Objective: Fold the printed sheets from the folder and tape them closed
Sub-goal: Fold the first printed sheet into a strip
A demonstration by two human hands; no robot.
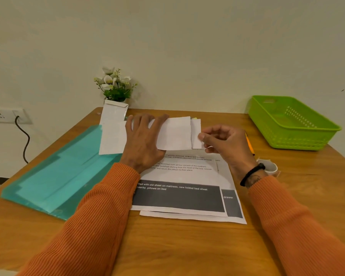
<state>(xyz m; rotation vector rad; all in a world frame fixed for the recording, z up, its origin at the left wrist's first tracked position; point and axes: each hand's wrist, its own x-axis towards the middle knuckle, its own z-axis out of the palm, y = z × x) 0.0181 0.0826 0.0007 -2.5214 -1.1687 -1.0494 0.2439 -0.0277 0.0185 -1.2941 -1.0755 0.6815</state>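
Nearest the camera, two orange sleeves (100,222) run up to the hands. The left hand (142,140) lies flat, fingers spread, pressing a folded sheet (175,133); at its 3 o'clock the right hand (225,141) pinches what looks like a small tape strip at the fold's edge. So one sheet seems folded, taping just starting. Printed sheets (187,196) wait unfolded at 6 o'clock, reading "Bed with old sheet on mattress" and "drawer". The teal folder (54,176) lies at 8 o'clock.
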